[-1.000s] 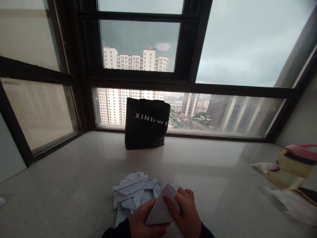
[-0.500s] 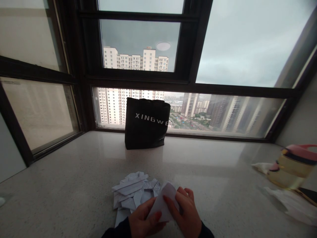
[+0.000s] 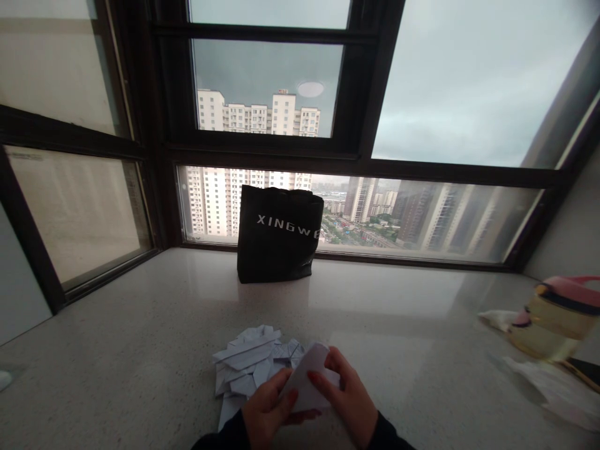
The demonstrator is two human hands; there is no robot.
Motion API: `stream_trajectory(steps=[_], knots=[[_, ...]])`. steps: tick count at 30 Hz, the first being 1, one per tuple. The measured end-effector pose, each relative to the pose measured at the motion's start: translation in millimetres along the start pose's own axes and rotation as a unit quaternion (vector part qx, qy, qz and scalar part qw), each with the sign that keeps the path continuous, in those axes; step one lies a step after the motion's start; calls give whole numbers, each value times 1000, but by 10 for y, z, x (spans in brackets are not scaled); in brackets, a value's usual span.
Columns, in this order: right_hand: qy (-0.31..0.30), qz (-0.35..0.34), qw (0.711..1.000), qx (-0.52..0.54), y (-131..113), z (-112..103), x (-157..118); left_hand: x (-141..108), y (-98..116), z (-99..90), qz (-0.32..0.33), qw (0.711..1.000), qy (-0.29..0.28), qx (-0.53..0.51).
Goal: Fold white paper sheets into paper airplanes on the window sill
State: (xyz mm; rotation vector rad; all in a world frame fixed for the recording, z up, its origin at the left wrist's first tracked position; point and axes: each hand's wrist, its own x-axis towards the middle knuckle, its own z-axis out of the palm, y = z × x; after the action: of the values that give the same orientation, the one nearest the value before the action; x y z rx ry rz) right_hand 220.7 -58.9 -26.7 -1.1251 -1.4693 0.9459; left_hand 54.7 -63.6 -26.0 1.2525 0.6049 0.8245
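Note:
A folded sheet of white paper [image 3: 305,382] is held between both hands at the bottom centre. My left hand [image 3: 269,407] grips its lower left side, thumb on top and fingers beneath. On the right side, my right hand [image 3: 349,395] pinches the paper, its thumb lying across the face and its fingers curled at the edge. Just left of and behind the hands lies a pile of folded white paper pieces [image 3: 248,359], overlapping one another. The underside of the held sheet is hidden.
A black bag [image 3: 279,240] with white lettering stands on the pale speckled sill [image 3: 154,337] against the window. At the right are a yellowish bottle [image 3: 555,325] with a pink lid, crumpled white plastic [image 3: 553,387] and a dark item at the edge. Dark window frames border the sill.
My right hand's fingers have shifted on the paper, curling closer to its upper right edge. The held sheet has turned slightly. The pile and bag stay in place.

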Motion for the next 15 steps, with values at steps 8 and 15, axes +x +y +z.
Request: stream_trajectory(steps=[8,15], knots=[[-134,111,959,225,-21,-3,9,-161,92,129,78,902,156,394],[-154,184,906,349,4,13,-59,-119,-162,46,164,853,42,493]])
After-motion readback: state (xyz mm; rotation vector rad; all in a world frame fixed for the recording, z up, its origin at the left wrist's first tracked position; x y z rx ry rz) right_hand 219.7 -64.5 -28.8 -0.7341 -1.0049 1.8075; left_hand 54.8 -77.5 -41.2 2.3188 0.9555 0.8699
